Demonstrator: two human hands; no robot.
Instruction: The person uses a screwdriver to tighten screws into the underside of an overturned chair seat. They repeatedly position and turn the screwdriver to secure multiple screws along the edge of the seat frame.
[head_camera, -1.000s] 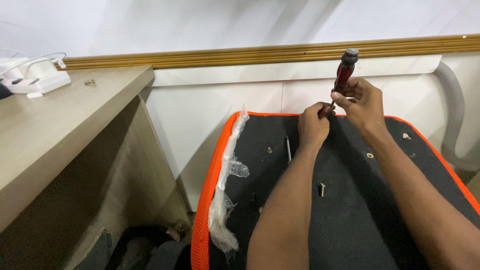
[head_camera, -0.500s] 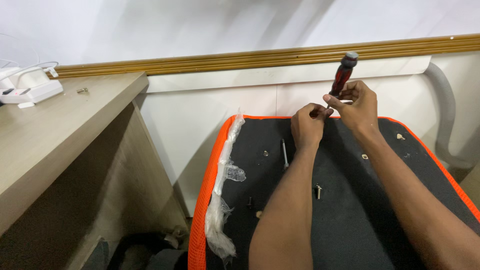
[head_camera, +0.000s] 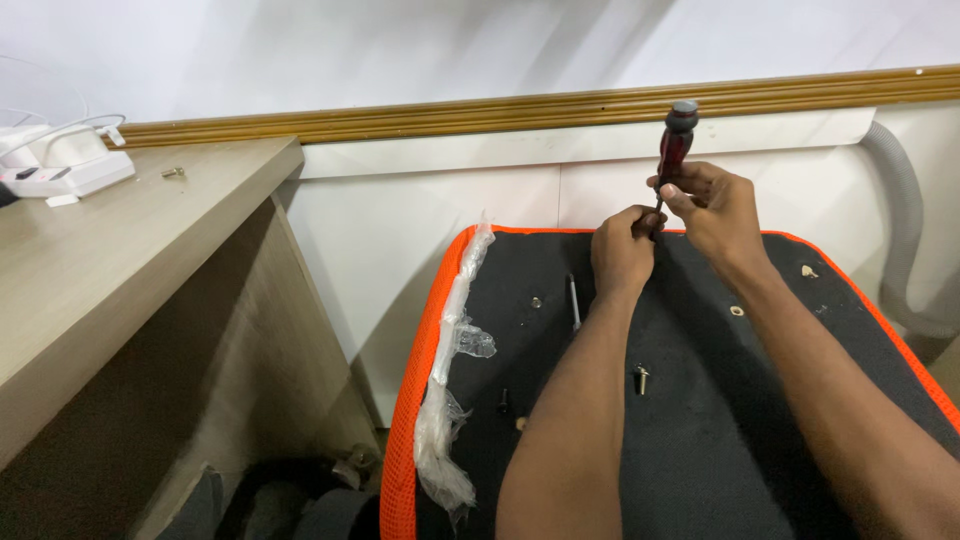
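A: Where's the red-and-black-handled screwdriver (head_camera: 675, 150)?

B: Upright above the far edge of the black fabric panel with orange trim (head_camera: 700, 420). The right hand (head_camera: 712, 205) is wrapped round the lower handle; the left hand (head_camera: 622, 250), touching it, is closed in a fist about the thin shaft's lower end.

A: How would it handle?

B: Light and stiff, I'd judge. The handle looks the best grip; the bare metal shaft looks slippery. Small loose silver bolts (head_camera: 640, 378) lie on the panel.
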